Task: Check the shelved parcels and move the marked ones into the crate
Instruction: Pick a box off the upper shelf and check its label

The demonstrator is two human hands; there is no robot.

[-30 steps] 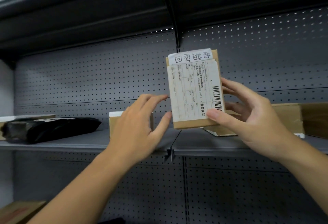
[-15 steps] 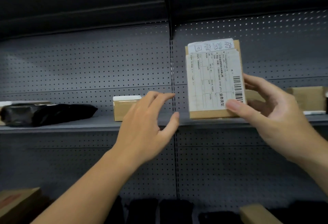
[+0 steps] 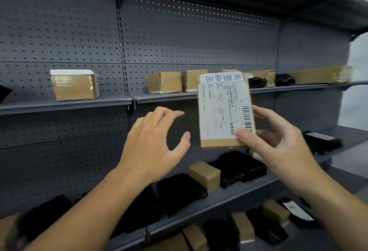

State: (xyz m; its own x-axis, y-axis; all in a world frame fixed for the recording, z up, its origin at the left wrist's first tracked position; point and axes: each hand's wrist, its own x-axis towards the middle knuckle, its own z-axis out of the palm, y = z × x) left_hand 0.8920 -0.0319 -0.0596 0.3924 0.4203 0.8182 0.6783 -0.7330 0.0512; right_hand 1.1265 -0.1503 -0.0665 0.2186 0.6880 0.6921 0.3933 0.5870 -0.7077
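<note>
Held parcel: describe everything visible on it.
The parcel is a flat brown cardboard box, held upright in the air before the shelving. A white printed shipping label with a barcode covers most of its face; a handwritten slip tops it. The right hand grips its lower right corner, thumb in front. The left hand is open beside it, not touching.

Mid shelf (image 3: 65,105) holds at least 5 cardboard boxes (image 3: 74,85) and 3 black bags (image 3: 256,82). 1 labelled parcel (image 3: 223,111) is held up. Next shelf (image 3: 229,197) down has 1 small box (image 3: 205,175); its dark bags are uncountable. Below that, approx 3 low boxes (image 3: 243,229) show.
</note>
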